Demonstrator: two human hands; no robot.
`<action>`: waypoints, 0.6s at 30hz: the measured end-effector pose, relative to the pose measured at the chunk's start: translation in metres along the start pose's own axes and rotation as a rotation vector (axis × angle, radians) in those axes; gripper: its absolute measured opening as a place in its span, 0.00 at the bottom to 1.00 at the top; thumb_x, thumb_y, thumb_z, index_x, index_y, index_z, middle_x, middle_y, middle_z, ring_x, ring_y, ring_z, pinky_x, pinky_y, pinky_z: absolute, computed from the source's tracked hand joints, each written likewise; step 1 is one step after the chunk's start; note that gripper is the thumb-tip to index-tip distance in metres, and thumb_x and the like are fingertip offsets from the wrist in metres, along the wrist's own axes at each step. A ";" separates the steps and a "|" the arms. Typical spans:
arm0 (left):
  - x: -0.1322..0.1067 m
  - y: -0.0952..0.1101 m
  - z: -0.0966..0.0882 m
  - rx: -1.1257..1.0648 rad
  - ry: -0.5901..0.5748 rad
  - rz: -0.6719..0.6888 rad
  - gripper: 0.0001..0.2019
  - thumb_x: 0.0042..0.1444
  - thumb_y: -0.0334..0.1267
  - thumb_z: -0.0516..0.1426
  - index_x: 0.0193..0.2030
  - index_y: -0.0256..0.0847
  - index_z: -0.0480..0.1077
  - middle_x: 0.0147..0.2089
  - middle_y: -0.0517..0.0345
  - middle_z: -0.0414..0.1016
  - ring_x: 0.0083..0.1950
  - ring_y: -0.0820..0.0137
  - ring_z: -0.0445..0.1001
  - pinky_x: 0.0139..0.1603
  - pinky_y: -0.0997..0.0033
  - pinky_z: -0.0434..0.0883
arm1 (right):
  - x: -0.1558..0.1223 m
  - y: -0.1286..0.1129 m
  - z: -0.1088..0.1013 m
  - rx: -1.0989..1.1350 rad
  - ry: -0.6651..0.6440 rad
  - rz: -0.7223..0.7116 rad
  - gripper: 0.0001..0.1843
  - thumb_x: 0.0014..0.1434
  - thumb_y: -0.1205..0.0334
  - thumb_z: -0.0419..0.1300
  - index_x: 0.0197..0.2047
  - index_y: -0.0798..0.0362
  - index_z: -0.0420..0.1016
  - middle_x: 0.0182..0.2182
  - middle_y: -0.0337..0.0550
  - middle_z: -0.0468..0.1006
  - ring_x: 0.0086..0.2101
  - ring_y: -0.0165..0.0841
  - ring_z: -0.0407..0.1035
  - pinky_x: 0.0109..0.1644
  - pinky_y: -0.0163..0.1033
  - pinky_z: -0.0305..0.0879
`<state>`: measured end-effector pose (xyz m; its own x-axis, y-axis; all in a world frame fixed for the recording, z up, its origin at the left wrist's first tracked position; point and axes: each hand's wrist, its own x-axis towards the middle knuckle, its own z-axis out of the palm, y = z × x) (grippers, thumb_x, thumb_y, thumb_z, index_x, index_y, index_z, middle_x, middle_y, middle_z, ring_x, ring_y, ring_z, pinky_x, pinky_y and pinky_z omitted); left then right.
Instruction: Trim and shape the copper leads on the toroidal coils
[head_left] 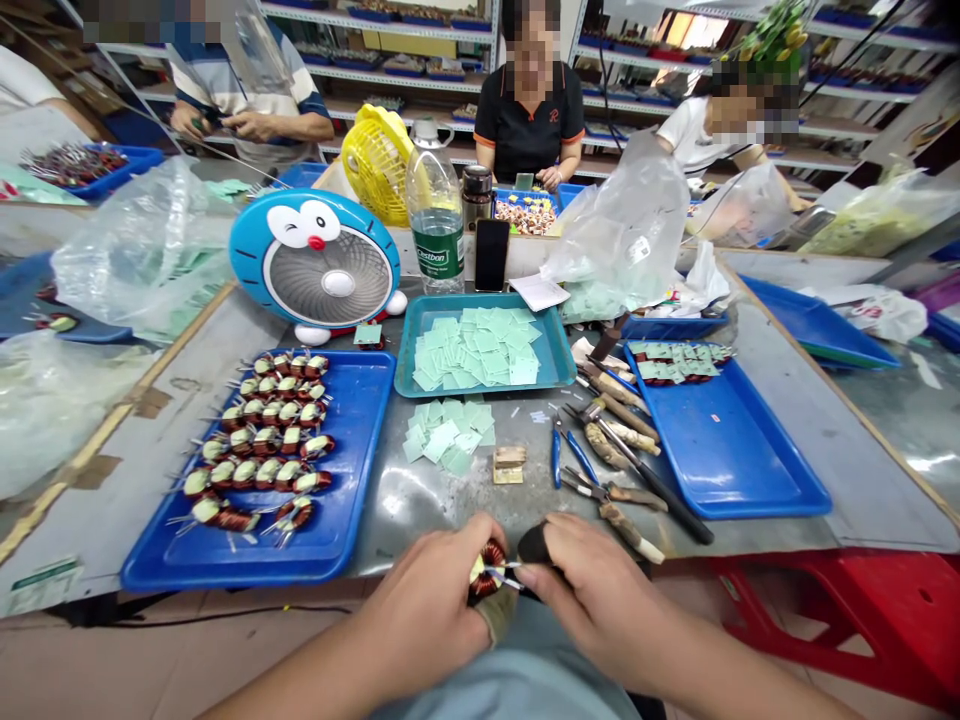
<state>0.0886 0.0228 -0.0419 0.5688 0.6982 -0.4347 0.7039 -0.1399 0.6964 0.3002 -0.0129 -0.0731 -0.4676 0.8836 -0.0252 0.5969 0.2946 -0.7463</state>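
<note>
My left hand (pixel 431 600) is closed around a copper-wound ring coil (pixel 489 562) at the near edge of the table. My right hand (pixel 592 590) is closed on a dark-handled tool (pixel 534 545) whose thin metal tip touches the coil's wire leads. Just ahead on the grey table lie a loose pile of pale green square cards (pixel 448 432) and a small tan block (pixel 509 465).
A blue tray (pixel 345 520) on the left holds rows of wound coils. A teal tray (pixel 555 350) holds more green cards; a blue tray (pixel 742 460) sits right. Pliers and wrapped-handle tools (pixel 615 440) lie between. A fan, bottle and phone stand behind; three people sit opposite.
</note>
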 end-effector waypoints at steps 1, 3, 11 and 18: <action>0.000 -0.001 0.000 -0.012 -0.008 0.023 0.08 0.60 0.42 0.54 0.45 0.46 0.65 0.32 0.65 0.74 0.31 0.74 0.67 0.32 0.76 0.57 | 0.001 0.000 0.000 0.010 -0.005 -0.014 0.14 0.73 0.60 0.49 0.33 0.52 0.59 0.32 0.41 0.67 0.35 0.35 0.61 0.39 0.41 0.54; 0.001 -0.003 0.001 -0.028 -0.003 0.066 0.07 0.60 0.43 0.54 0.44 0.47 0.65 0.30 0.66 0.72 0.29 0.75 0.64 0.31 0.77 0.56 | 0.003 -0.001 0.000 0.101 -0.023 0.033 0.13 0.72 0.59 0.50 0.34 0.51 0.61 0.32 0.41 0.68 0.34 0.34 0.62 0.38 0.40 0.55; 0.006 -0.016 0.019 0.038 0.091 0.092 0.08 0.58 0.42 0.55 0.43 0.47 0.65 0.29 0.65 0.73 0.28 0.72 0.69 0.31 0.75 0.58 | -0.002 -0.012 0.010 -0.257 0.203 -0.241 0.11 0.70 0.70 0.49 0.33 0.52 0.60 0.31 0.42 0.69 0.32 0.36 0.61 0.38 0.41 0.57; 0.004 -0.022 0.023 0.073 0.131 0.125 0.07 0.59 0.42 0.54 0.44 0.47 0.64 0.32 0.63 0.77 0.32 0.68 0.77 0.32 0.74 0.59 | -0.001 -0.015 0.010 -0.016 0.153 -0.025 0.09 0.69 0.66 0.54 0.35 0.51 0.62 0.31 0.39 0.69 0.32 0.33 0.64 0.36 0.38 0.57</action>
<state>0.0858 0.0125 -0.0723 0.5970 0.7570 -0.2655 0.6625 -0.2786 0.6953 0.2852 -0.0221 -0.0683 -0.3783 0.9207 0.0955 0.5973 0.3216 -0.7347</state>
